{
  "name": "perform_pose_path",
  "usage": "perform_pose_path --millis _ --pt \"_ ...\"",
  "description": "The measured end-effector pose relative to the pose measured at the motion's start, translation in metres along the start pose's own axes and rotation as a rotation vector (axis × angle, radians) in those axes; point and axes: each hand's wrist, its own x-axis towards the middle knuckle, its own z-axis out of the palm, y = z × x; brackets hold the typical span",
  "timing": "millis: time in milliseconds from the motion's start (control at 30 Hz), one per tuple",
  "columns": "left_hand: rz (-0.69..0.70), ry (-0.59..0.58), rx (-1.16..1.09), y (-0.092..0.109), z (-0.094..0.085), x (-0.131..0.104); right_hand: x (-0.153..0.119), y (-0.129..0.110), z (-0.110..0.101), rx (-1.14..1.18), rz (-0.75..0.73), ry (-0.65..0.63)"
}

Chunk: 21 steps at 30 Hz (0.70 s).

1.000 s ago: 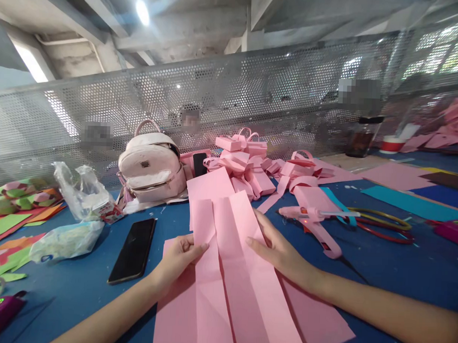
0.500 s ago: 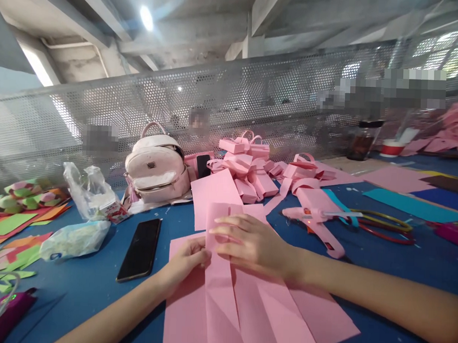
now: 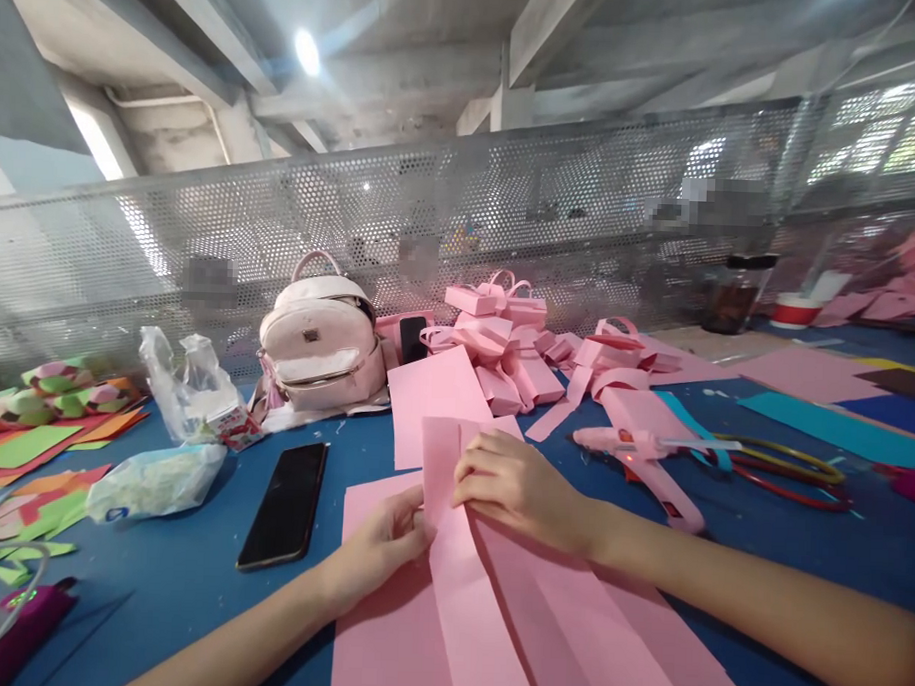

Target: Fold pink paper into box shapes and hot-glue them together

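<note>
Pink folded paper (image 3: 485, 604) ran between the two hands, over a flat pink sheet (image 3: 376, 630). Left hand (image 3: 398, 531): fingers curled narrow, thumb and fingers pinching the paper's left edge. Right hand (image 3: 528, 486): fingers bunched and bent over the fold near its far end; thumb not visible, so grip or press could not be told.

Edges and room, left to right: blue tabletop (image 3: 187, 564) showed between a plastic packet (image 3: 156, 483), a black phone (image 3: 283, 507) and the left forearm. Beyond the paper's far end lay another pink sheet (image 3: 432, 402), with a pile of small pink boxes (image 3: 503, 335) behind it. A pink glue gun (image 3: 649, 450) lay right of the right hand, apart from it.

Hard to make out: a purple device (image 3: 20, 618) was cut off at left; the folded paper's near end ran out of view at the bottom; shapes behind the perforated screen (image 3: 319, 198) were blurred.
</note>
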Motion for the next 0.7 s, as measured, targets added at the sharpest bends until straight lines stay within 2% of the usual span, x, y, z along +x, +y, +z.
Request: perform_pose_path --millis 133,300,700 --pt "-0.011 0.02 -0.026 -0.005 0.007 -0.001 -0.004 -0.007 0.003 -0.044 -0.111 -0.056" --pt "-0.032 -0.026 -0.15 -0.008 0.011 -0.004 -0.009 -0.011 0.012 -0.033 -0.191 -0.021" --pt "0.021 -0.114 -0.079 -0.002 0.015 -0.004 -0.007 0.0 0.015 0.136 0.032 -0.101"
